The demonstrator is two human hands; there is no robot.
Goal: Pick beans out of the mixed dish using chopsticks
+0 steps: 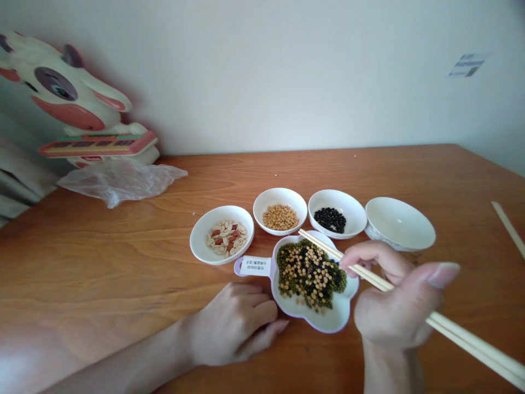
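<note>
My right hand (394,295) is closed round a pair of wooden chopsticks (371,277). Their tips lie close together over the back rim of a lilac-edged, flower-shaped dish (334,323); no bean shows between them. Mixed green, black and yellow beans (309,273) lie in the dish. Palm down on the table, my left hand (241,323) is loosely curled just left of the dish, below its labelled handle (256,266). Behind stand white bowls: one with peanuts (227,238), one with yellow beans (281,217), one with black beans (330,220), and an empty bowl (400,223) at the right.
At the back left a cow-shaped toy with a keyboard (98,145) stands against the wall, a crumpled clear plastic bag (123,180) in front of it. Another pale stick (508,230) lies at the right edge. A pale wall (287,76) bounds the wooden table (102,262) behind.
</note>
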